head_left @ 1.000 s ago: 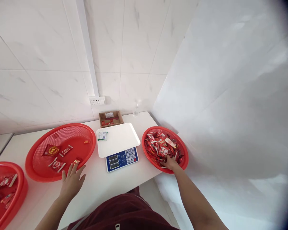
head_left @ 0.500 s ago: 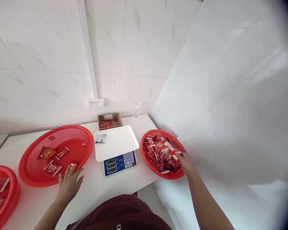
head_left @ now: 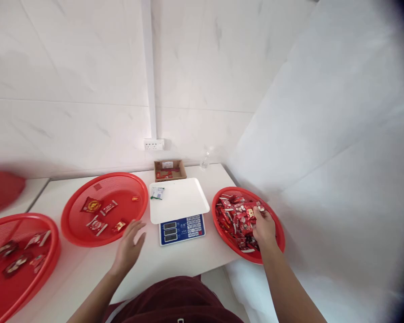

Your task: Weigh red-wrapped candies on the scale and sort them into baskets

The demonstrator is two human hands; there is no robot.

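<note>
At right of the frame, a bare right hand (head_left: 265,226) reached up from the lower right, forearm slanting, thumb and fingers pinching a small red-and-gold foil packet (head_left: 251,214) above a round red plastic basket (head_left: 281,240) heaped with red wrapped packets (head_left: 235,222). Left of centre, a bare left hand (head_left: 128,246) hung with nothing in its grasp, fingers spread and pointing up the frame; whether it touched the rim of a wider red mesh-sided basket (head_left: 124,202), holding a few scattered packets, could not be told.

Between these baskets, at centre, stood a digital scale with a white tray (head_left: 180,202) and blue keypad, a green-and-white packet (head_left: 158,193) on its tray. Behind it sat a brown cardboard box (head_left: 170,179) and a clear plastic bottle (head_left: 205,162). Another red basket (head_left: 55,242) filled the lower left.
</note>
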